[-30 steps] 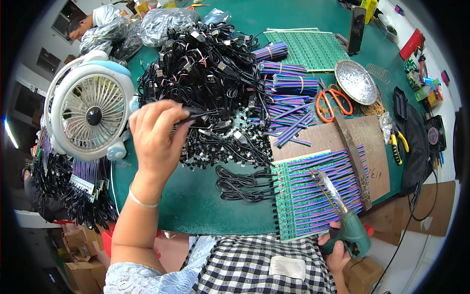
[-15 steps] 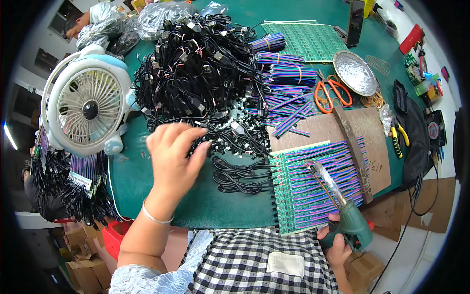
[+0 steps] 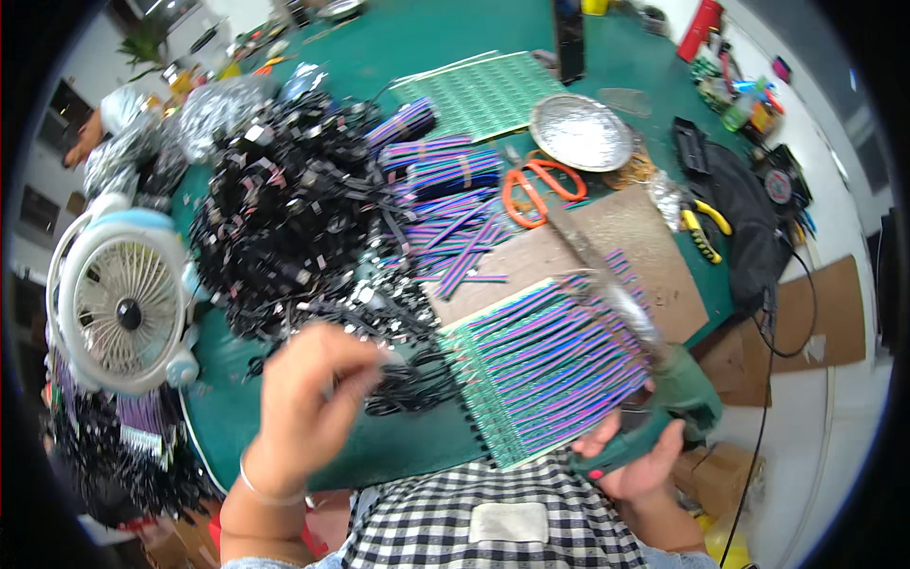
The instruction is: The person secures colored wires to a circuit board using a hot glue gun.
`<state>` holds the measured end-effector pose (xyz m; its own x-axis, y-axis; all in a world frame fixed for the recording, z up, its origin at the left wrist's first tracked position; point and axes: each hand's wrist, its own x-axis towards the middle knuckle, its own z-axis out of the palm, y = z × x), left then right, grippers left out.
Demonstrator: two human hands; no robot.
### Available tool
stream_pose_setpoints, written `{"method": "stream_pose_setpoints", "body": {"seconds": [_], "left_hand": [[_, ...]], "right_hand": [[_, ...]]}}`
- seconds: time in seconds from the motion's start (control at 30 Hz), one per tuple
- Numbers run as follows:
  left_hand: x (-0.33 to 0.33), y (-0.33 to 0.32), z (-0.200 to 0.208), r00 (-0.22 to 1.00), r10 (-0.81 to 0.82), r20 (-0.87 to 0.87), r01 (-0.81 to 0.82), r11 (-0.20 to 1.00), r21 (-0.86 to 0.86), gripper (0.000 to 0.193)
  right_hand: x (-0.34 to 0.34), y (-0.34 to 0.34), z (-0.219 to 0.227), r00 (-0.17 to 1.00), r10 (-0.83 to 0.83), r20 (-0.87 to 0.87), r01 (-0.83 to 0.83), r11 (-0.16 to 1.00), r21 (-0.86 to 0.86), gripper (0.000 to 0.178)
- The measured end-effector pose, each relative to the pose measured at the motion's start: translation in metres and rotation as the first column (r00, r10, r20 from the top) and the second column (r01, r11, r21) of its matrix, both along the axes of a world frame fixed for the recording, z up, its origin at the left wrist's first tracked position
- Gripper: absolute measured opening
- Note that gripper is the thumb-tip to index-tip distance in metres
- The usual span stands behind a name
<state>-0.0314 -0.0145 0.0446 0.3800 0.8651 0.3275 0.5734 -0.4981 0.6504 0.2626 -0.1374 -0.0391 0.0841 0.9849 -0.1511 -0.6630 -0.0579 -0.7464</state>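
Over the green bench (image 3: 417, 38), our tangled heap of black cables (image 3: 294, 218) lay centre-left. Our left hand (image 3: 308, 403) hovered blurred (fingers curled, grip unclear) beside it; our right hand (image 3: 630, 460) gripped the green glue gun (image 3: 664, 389).

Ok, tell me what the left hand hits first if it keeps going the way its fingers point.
The left hand points right, toward the small black cable bundle just past its fingertips; probably that comes first, then the green board. Motion blur leaves depth unclear.

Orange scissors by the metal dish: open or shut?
Shut, as far as shows: the orange scissors lie flat on the table, handle loops side by side, blades together under the tool's blur.
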Motion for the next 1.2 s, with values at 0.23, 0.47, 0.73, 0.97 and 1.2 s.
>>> {"method": "stream_pose_setpoints", "body": {"seconds": [0.23, 0.47, 0.73, 0.97, 1.2], "left_hand": [[0.059, -0.039, -0.040, 0.939, 0.007, 0.343, 0.269, 0.606, -0.749, 0.010], [0.076, -0.042, -0.049, 0.883, 0.093, 0.459, 0.348, 0.526, -0.776, 0.010], [0.076, -0.037, -0.046, 0.932, 0.001, 0.362, 0.305, 0.534, -0.788, 0.006], [0.060, -0.008, -0.016, 0.787, -0.573, -0.229, 0.598, 0.800, 0.048, 0.030], [0.032, -0.009, -0.032, 0.789, -0.421, -0.446, 0.517, 0.849, 0.112, 0.027]], "right_hand": [[-0.021, 0.014, 0.026, 0.861, 0.351, 0.369, -0.295, 0.934, -0.200, 0.029], [-0.032, 0.017, 0.011, 0.622, 0.139, 0.771, -0.175, 0.984, -0.036, 0.037], [-0.034, 0.020, 0.012, 0.757, 0.099, 0.646, -0.077, 0.995, -0.062, 0.022], [-0.029, 0.025, 0.023, 0.907, 0.307, 0.289, -0.259, 0.946, -0.193, 0.018], [-0.014, 0.003, 0.021, 0.872, 0.221, 0.438, -0.142, 0.968, -0.206, 0.015]]}}
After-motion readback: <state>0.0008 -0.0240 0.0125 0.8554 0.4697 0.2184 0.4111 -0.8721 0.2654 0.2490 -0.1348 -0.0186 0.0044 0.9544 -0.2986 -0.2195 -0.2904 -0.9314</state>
